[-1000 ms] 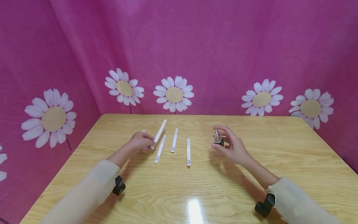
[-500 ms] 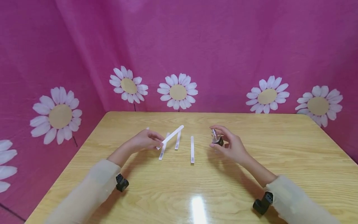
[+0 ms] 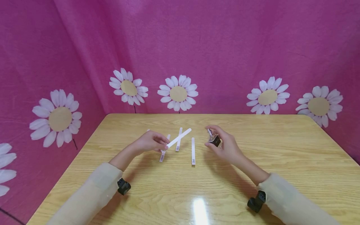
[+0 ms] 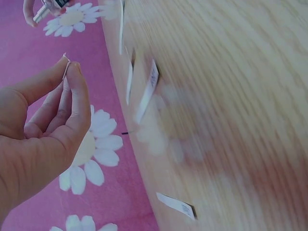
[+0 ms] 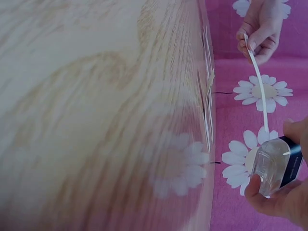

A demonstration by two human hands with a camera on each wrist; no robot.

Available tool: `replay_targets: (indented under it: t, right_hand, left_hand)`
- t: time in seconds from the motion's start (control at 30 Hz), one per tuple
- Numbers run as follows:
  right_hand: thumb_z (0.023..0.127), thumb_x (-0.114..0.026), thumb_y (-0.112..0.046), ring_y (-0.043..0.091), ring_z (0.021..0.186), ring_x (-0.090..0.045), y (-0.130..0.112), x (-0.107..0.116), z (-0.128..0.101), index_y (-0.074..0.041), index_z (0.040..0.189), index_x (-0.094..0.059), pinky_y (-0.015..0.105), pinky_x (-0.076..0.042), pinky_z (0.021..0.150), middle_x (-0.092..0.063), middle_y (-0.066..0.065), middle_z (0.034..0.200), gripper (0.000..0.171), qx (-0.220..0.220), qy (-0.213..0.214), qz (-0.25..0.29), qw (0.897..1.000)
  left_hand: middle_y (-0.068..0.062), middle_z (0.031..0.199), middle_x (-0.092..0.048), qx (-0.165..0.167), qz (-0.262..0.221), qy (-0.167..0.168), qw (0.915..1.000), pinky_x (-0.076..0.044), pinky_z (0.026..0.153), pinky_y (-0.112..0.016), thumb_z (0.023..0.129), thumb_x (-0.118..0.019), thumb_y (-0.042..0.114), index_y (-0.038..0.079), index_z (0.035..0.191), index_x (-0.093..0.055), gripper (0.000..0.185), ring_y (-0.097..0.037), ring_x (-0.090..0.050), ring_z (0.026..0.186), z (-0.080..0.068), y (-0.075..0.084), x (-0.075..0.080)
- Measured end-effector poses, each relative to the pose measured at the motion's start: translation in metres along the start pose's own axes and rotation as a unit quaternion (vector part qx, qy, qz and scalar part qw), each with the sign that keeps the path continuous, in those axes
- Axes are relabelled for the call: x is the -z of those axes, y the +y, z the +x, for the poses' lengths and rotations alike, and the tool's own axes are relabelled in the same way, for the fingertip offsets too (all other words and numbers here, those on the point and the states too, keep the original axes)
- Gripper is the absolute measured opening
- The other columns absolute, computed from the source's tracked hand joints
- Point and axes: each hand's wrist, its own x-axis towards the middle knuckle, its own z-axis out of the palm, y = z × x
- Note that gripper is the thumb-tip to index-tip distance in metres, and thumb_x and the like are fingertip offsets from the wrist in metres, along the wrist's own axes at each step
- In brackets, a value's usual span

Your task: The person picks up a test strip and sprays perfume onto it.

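In the head view my left hand (image 3: pixel 150 142) pinches one end of a white paper scent strip (image 3: pixel 180 137) between thumb and fingertips. The strip slants up to the right, above the table. My right hand (image 3: pixel 226 143) grips a small clear perfume bottle (image 3: pixel 215 141) with a black label, index finger on the silver spray top (image 3: pixel 209 132). The bottle leans left, its top toward the held strip, with a gap between them. From the right wrist, the glass bottle (image 5: pixel 274 166) appears close, and the strip (image 5: pixel 262 91) looks slightly bowed.
Several more strips lie on the wooden table (image 3: pixel 225 193): one strip (image 3: pixel 193 151) at the middle, another strip (image 3: pixel 178 143) behind the held one, a third strip (image 3: pixel 162 157) below the left hand. A pink daisy-print curtain (image 3: pixel 219 62) hangs around the table's back and left.
My left hand has moved right, and its strip has swung from steep to slanting rightward toward the bottle. My right hand has shifted left, tilting the bottle over to the left.
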Motion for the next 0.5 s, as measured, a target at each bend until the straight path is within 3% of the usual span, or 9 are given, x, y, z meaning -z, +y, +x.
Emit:
replay_targets:
  t: [0.07,0.5]
  right_hand:
    - [0.075,-0.08,-0.01,0.015,0.075,-0.059,-0.001,-0.002,0.001,-0.012,0.125,-0.056,0.031,-0.05,0.067,-0.069,0.01,0.088,0.056,0.001,0.008,-0.009,1.0]
    - [0.075,-0.08,-0.009,0.014,0.07,-0.059,-0.007,-0.006,0.002,-0.012,0.121,-0.057,0.028,-0.049,0.059,-0.067,0.006,0.08,0.051,-0.008,0.004,-0.011,1.0]
  left_hand:
    - [-0.017,0.094,-0.073,-0.006,0.001,-0.004,1.0,-0.061,0.079,-0.035,0.086,-0.067,0.001,-0.01,0.111,-0.064,0.027,-0.005,-0.065,0.074,-0.001,0.003,-0.002]
    - [-0.012,0.09,-0.074,-0.015,0.015,-0.01,0.9997,-0.06,0.081,-0.044,0.085,-0.07,0.005,-0.004,0.107,-0.068,0.025,-0.006,-0.065,0.067,-0.005,0.021,-0.014]
